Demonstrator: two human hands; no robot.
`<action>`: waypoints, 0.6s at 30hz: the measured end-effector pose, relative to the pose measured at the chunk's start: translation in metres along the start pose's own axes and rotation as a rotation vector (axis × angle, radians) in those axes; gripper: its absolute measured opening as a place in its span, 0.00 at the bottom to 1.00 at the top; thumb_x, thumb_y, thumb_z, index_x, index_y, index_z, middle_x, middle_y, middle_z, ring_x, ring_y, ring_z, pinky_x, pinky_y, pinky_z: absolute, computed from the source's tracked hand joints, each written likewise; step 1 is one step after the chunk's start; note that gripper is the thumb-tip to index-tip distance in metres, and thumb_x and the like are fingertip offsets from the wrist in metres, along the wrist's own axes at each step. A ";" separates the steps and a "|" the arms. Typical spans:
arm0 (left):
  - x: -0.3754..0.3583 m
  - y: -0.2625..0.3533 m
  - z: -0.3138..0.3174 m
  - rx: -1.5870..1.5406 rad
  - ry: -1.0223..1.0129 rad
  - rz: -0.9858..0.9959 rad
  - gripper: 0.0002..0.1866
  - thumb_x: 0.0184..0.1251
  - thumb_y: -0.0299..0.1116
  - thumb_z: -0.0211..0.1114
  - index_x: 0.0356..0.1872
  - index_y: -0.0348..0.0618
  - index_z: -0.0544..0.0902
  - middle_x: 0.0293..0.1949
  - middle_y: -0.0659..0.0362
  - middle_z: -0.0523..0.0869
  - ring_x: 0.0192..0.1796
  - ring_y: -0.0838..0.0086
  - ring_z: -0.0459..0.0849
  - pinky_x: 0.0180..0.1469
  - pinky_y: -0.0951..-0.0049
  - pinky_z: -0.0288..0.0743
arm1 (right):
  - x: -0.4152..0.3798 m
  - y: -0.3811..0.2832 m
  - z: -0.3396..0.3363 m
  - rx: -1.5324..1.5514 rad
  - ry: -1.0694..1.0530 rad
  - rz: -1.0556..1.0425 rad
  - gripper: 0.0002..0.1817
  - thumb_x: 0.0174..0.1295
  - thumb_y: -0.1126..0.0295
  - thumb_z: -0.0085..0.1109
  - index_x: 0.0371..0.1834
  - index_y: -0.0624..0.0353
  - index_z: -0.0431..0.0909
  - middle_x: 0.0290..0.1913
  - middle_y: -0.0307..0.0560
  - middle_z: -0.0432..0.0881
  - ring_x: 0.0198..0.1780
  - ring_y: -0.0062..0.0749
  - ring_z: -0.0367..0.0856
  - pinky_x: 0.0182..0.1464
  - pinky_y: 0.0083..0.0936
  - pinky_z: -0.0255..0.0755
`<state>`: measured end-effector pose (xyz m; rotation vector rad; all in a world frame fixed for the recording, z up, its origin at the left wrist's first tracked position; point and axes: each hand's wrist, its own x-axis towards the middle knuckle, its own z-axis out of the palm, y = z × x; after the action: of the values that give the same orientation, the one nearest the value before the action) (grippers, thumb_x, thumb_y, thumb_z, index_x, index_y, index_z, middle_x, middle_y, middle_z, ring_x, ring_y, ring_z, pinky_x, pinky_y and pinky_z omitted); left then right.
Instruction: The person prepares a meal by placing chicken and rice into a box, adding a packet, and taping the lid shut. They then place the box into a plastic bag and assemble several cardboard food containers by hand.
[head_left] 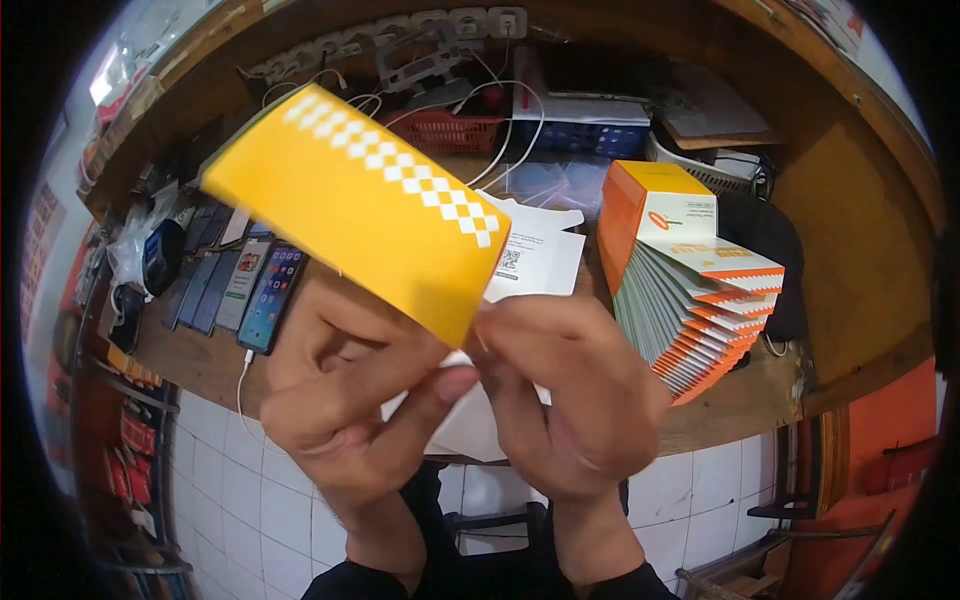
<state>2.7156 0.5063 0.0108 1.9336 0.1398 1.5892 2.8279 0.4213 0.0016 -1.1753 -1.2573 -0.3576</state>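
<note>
A yellow cardboard box [370, 220] with a white checkered band is raised and tilted in front of me. My left hand [365, 400] has its thumb and fingers pinched at the box's lower near corner. At the same corner, my right hand [570, 390] is closed, its fingertips pressed against the end of the box. The fingertips of both hands almost meet there, and what exactly lies between them is partly hidden. Behind the hands, a white printed sheet [545, 258] with a QR code lies on the table.
A fanned stack of flat orange and white cartons [690, 300] stands on the right of the wooden table [700, 425]. Several phones [270, 300] lie at the left, one with a white cable [241, 385]. A red basket [445, 132] and a power strip [400, 35] are at the back.
</note>
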 end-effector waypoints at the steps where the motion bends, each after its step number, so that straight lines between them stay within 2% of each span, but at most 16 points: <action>1: 0.001 0.003 0.003 -0.001 -0.006 -0.018 0.16 0.41 0.15 0.79 0.36 0.33 0.90 0.39 0.50 0.83 0.41 0.65 0.87 0.44 0.74 0.80 | -0.002 0.002 0.002 0.008 0.063 -0.005 0.17 0.49 0.84 0.70 0.44 0.64 0.84 0.40 0.48 0.84 0.38 0.34 0.86 0.40 0.26 0.80; 4: 0.004 0.009 0.011 0.033 -0.006 -0.053 0.16 0.42 0.14 0.77 0.37 0.33 0.90 0.41 0.48 0.84 0.42 0.64 0.88 0.44 0.75 0.80 | -0.003 0.005 0.002 0.018 0.103 -0.021 0.15 0.49 0.83 0.71 0.43 0.64 0.84 0.39 0.49 0.85 0.36 0.35 0.86 0.39 0.26 0.80; 7: 0.001 0.000 0.005 0.005 -0.015 -0.053 0.13 0.46 0.14 0.76 0.37 0.31 0.90 0.43 0.46 0.85 0.43 0.61 0.89 0.44 0.74 0.81 | -0.002 0.011 0.002 0.126 0.033 0.002 0.15 0.49 0.83 0.71 0.42 0.64 0.84 0.41 0.49 0.85 0.40 0.36 0.86 0.40 0.26 0.79; 10: -0.002 0.004 -0.005 0.064 0.028 -0.106 0.14 0.52 0.16 0.73 0.41 0.32 0.86 0.42 0.47 0.86 0.45 0.61 0.88 0.51 0.66 0.81 | 0.003 0.007 0.007 0.226 -0.064 0.064 0.13 0.51 0.84 0.70 0.40 0.64 0.84 0.43 0.53 0.84 0.43 0.39 0.86 0.44 0.28 0.79; 12: 0.000 -0.001 0.001 0.066 0.184 -0.002 0.08 0.65 0.25 0.67 0.42 0.34 0.80 0.37 0.51 0.83 0.43 0.68 0.82 0.52 0.66 0.76 | 0.005 0.005 0.009 0.332 -0.213 0.171 0.16 0.53 0.84 0.69 0.47 0.64 0.83 0.48 0.54 0.84 0.48 0.39 0.85 0.49 0.29 0.78; 13: 0.002 -0.002 -0.001 0.074 0.220 0.064 0.07 0.67 0.29 0.65 0.41 0.37 0.78 0.34 0.53 0.81 0.41 0.71 0.80 0.52 0.64 0.75 | 0.005 0.004 0.010 0.389 -0.288 0.223 0.18 0.54 0.84 0.68 0.50 0.64 0.82 0.51 0.54 0.83 0.50 0.40 0.85 0.51 0.29 0.78; 14: 0.004 -0.002 -0.003 0.085 0.257 0.131 0.08 0.70 0.32 0.63 0.40 0.40 0.75 0.32 0.56 0.79 0.39 0.73 0.77 0.52 0.62 0.73 | -0.006 0.007 0.012 0.724 -0.259 0.451 0.19 0.58 0.82 0.66 0.54 0.64 0.80 0.53 0.54 0.82 0.52 0.39 0.84 0.53 0.29 0.77; 15: 0.006 -0.002 -0.011 0.105 0.254 0.213 0.07 0.68 0.34 0.61 0.37 0.44 0.73 0.28 0.59 0.78 0.36 0.74 0.76 0.52 0.58 0.73 | -0.025 0.015 0.014 1.062 -0.231 0.679 0.20 0.61 0.79 0.65 0.58 0.65 0.78 0.56 0.53 0.82 0.54 0.39 0.83 0.56 0.29 0.77; 16: 0.008 0.000 -0.019 0.126 0.249 0.295 0.08 0.67 0.36 0.60 0.34 0.48 0.70 0.25 0.62 0.76 0.33 0.75 0.75 0.53 0.55 0.73 | -0.035 0.022 0.019 1.394 -0.195 0.847 0.21 0.65 0.73 0.61 0.61 0.66 0.75 0.58 0.53 0.81 0.57 0.38 0.82 0.59 0.30 0.75; 17: 0.005 0.002 -0.018 0.117 0.354 0.303 0.09 0.68 0.42 0.51 0.31 0.52 0.67 0.20 0.66 0.67 0.28 0.77 0.68 0.43 0.61 0.67 | -0.035 0.026 0.024 1.677 -0.204 0.903 0.23 0.68 0.66 0.57 0.64 0.68 0.72 0.60 0.53 0.80 0.59 0.38 0.81 0.62 0.31 0.74; 18: 0.001 0.008 -0.023 0.078 0.351 0.260 0.13 0.68 0.44 0.47 0.28 0.50 0.70 0.16 0.66 0.66 0.22 0.75 0.66 0.38 0.63 0.63 | -0.031 0.029 0.027 1.905 -0.207 0.962 0.27 0.72 0.60 0.53 0.66 0.69 0.70 0.62 0.53 0.79 0.61 0.37 0.79 0.65 0.32 0.72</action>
<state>2.6921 0.5094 0.0174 1.7677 0.0976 2.1180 2.8248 0.4440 -0.0433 0.0473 -0.5229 1.4355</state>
